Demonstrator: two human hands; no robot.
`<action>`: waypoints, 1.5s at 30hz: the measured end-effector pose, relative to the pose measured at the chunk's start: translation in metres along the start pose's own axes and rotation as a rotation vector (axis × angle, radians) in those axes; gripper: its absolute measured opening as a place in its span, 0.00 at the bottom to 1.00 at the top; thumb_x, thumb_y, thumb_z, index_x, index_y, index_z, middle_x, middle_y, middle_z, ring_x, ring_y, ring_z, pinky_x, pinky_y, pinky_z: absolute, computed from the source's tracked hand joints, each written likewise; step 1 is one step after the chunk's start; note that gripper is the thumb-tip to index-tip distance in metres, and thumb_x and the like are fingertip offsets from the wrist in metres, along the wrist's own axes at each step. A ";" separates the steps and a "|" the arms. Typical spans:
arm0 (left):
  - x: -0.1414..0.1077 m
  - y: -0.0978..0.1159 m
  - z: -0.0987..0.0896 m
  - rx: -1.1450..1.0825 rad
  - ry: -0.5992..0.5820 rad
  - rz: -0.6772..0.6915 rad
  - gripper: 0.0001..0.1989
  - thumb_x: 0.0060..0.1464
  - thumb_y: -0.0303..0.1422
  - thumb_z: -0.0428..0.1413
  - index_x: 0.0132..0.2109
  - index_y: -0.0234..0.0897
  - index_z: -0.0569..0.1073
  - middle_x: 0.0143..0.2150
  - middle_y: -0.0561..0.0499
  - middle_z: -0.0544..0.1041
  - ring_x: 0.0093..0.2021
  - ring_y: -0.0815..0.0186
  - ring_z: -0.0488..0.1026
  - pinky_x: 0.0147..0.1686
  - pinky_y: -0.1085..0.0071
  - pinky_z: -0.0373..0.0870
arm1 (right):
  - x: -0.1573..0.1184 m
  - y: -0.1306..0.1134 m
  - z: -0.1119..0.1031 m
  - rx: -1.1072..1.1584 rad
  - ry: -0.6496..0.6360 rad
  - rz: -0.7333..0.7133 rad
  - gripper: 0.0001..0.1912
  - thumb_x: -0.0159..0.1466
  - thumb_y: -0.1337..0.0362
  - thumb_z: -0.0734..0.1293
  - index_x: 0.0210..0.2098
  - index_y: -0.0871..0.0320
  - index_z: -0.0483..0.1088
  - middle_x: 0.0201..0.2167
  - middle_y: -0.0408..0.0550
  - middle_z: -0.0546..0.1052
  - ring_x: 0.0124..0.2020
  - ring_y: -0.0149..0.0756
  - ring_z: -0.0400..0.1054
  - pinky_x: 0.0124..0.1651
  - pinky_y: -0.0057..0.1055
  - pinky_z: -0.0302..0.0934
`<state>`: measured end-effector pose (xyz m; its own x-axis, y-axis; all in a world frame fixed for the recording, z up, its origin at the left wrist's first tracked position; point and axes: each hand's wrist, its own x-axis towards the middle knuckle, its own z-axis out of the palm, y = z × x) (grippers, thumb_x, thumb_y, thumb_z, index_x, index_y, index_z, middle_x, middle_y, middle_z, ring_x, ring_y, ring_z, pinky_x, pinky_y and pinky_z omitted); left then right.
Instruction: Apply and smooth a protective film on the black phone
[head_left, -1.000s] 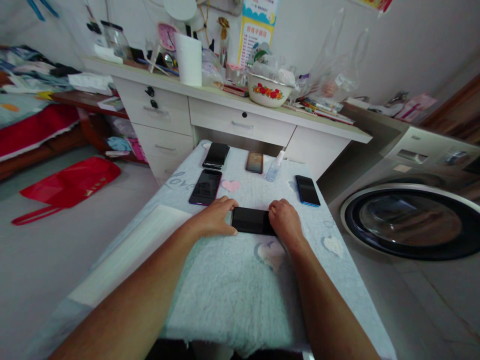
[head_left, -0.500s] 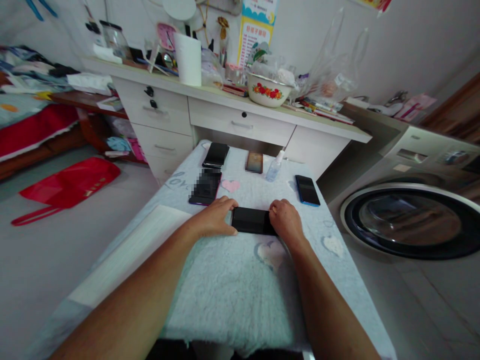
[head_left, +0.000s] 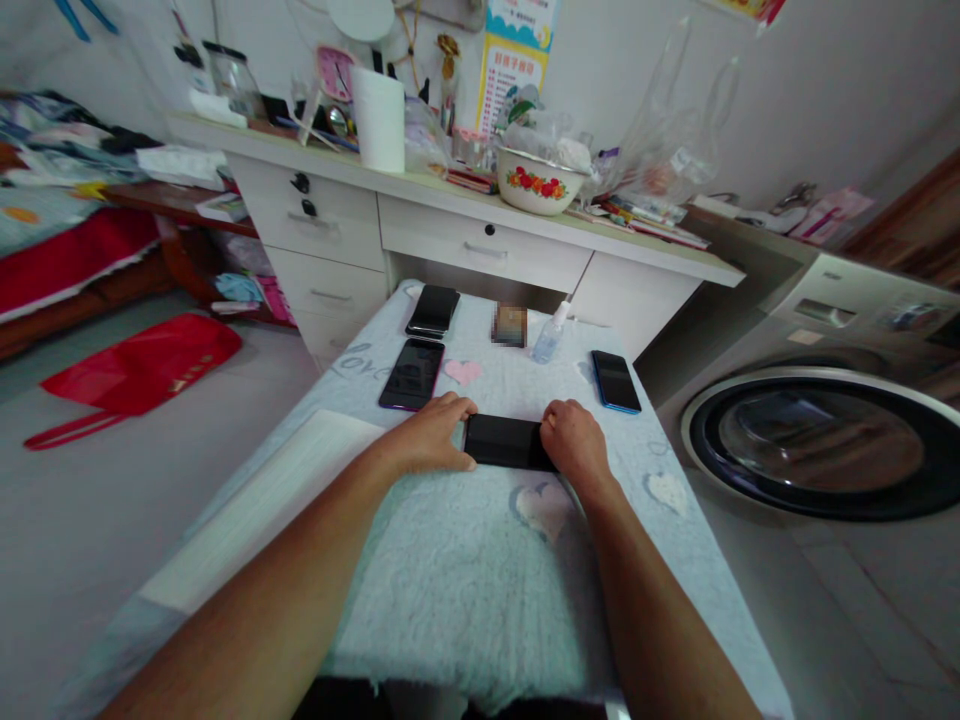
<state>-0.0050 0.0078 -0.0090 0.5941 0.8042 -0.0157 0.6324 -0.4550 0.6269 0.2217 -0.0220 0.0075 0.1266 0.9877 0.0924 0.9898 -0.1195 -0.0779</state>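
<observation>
Taking the dark phone (head_left: 506,442) at the middle of the counter (head_left: 450,580) as the centre of our dial, we find our right hand (head_left: 576,442) a touch farther toward 3 o'clock than a second ago, while our left hand (head_left: 433,440) looks unchanged. The phone lies flat, long side across, screen up. At its 9 o'clock end our left grip is narrow and holds it, thumb by the near edge, forefinger by the far corner. At its 3 o'clock end our right fingers curl over it; their tips are hidden, so we cannot tell whether that grip pinches.

Between 8 and 9 o'clock we see a white sheet (head_left: 262,505). Farther out, a purple-edged phone (head_left: 411,375) lies at 10, free of the pixelated patch covering it half a second ago, and a blue-edged phone (head_left: 616,382) lies at 2. A clear spray bottle (head_left: 547,342) stands at 1; we cannot make out its contents. Beyond, on the drawer cabinet (head_left: 450,232), a flowered bowl (head_left: 540,185) at 12 holds crumpled plastic bags (head_left: 544,138), and a dark-lidded jar (head_left: 234,82) stands at 11.
</observation>
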 end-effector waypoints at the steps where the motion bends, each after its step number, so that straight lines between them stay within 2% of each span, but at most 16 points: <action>1: 0.000 0.000 0.000 -0.004 0.000 -0.003 0.28 0.38 0.36 0.62 0.49 0.40 0.66 0.47 0.48 0.67 0.51 0.58 0.66 0.51 0.64 0.64 | 0.000 0.000 0.000 0.001 -0.003 0.000 0.13 0.65 0.68 0.57 0.37 0.59 0.74 0.38 0.52 0.74 0.38 0.35 0.69 0.37 0.28 0.55; 18: 0.000 0.000 0.000 -0.017 0.004 -0.003 0.29 0.37 0.36 0.61 0.49 0.41 0.66 0.47 0.48 0.67 0.50 0.57 0.66 0.50 0.64 0.64 | -0.004 -0.005 -0.002 0.003 -0.008 -0.013 0.11 0.64 0.68 0.58 0.37 0.58 0.72 0.37 0.50 0.73 0.36 0.36 0.68 0.34 0.29 0.53; 45: -0.001 0.004 -0.002 -0.007 -0.008 -0.028 0.29 0.37 0.35 0.63 0.50 0.40 0.65 0.48 0.47 0.67 0.51 0.57 0.66 0.51 0.63 0.64 | -0.004 -0.010 0.002 0.098 0.006 -0.137 0.10 0.63 0.69 0.59 0.36 0.58 0.73 0.36 0.48 0.73 0.35 0.33 0.67 0.37 0.28 0.52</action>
<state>-0.0040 0.0063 -0.0052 0.5806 0.8132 -0.0396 0.6452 -0.4299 0.6316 0.2109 -0.0247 0.0055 -0.0081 0.9934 0.1146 0.9866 0.0266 -0.1611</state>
